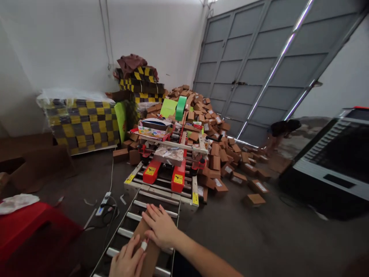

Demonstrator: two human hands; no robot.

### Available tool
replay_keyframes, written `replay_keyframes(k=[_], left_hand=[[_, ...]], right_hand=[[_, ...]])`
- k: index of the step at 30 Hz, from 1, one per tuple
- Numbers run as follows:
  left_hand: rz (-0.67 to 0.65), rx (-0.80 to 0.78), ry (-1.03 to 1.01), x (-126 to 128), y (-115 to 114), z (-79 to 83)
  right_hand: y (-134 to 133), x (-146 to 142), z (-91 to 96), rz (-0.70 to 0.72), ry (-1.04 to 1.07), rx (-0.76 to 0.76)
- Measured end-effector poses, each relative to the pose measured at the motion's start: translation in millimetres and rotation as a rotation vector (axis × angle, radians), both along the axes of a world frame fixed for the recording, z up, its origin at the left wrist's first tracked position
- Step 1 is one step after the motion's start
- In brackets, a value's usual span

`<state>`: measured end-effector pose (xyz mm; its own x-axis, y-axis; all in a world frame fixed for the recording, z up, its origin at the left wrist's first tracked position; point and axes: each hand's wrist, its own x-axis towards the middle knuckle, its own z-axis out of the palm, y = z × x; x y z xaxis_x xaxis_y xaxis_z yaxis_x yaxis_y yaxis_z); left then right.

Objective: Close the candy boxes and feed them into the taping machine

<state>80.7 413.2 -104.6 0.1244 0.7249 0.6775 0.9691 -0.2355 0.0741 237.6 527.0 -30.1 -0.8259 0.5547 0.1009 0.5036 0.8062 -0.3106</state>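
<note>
A long brown cardboard box (150,257) lies on the roller conveyor (125,233) in front of me. My right hand (161,227) rests flat on its far part, fingers stretched out and slightly apart. My left hand (128,258) lies over the near left side of the box, with its fingers extended and touching the cardboard. A small white piece (144,245) shows at a fingertip of my left hand; I cannot tell whether it is a wrap or something loose. The lower part of the box runs out of view.
Ahead on the conveyor stands a carton taping machine (178,177) with red side belts, a green tape roll (180,108) and a package (169,154) inside. Behind it rises a heap of cartons (215,156). A red stool (37,219) and a power strip (103,203) are left; a person (281,132) bends at right.
</note>
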Motion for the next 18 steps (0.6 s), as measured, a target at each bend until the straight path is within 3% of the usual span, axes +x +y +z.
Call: replay_keyframes(k=[3, 6, 9, 12, 15, 18], left_hand=[[0.108, -0.109, -0.160, 20.2, 0.6, 20.0], [0.076, -0.292, -0.434, 26.0, 3.1, 35.3], [-0.007, -0.413, -0.863, 14.8, 5.9, 40.0], [-0.052, -0.479, -1.271, 3.4, 2.6, 37.3], [0.016, -0.406, -1.454, 0.4, -12.1, 32.7], [0.078, -0.353, -1.519, -1.3, -44.4, 32.3]], right_hand=[[2.5, -2.7, 1.3, -0.081, 0.000, 0.047], [-29.9, 0.1, -10.2, -0.211, 0.045, -0.011], [-81.5, 7.7, -29.0, -0.107, 0.090, -0.109], [-110.2, 9.0, -48.6, -0.071, 0.103, -0.040], [-84.8, -0.2, -57.8, -0.109, 0.118, 0.078], [-9.5, -7.8, -39.9, -0.196, 0.060, 0.132]])
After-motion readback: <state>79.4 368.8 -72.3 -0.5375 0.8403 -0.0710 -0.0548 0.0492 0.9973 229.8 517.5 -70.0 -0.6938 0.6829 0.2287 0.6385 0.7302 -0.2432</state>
